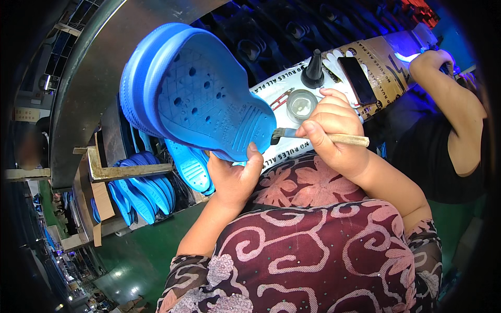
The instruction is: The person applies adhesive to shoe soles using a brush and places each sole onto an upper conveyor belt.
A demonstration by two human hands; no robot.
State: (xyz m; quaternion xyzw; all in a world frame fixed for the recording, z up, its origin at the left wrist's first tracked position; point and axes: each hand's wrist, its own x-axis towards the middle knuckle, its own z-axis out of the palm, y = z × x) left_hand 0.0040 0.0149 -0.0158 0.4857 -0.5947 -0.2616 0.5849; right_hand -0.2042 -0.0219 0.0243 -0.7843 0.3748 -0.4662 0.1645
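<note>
My left hand [235, 177] grips a blue foam clog [209, 99] at its narrow end, thumb on the upper face. The clog is tilted with its holed, ridged side toward me. A small paintbrush [350, 139] with a wooden handle is held in my right hand [336, 130]. Its dark bristles are at the clog's narrow end; whether they touch it I cannot tell. Just beyond the brush stands a round glass jar [301, 106] with pale contents. A black cone-shaped bottle [313, 73] stands behind the jar.
A phone [357, 81] and a white glove [338, 63] lie on the cardboard-covered work surface [383, 62], near a red tool [282, 98]. More blue clogs [141, 188] are piled lower left. A curved metal edge [78, 88] rises at left. At right, another person's arm [451, 99] reaches toward a bright light.
</note>
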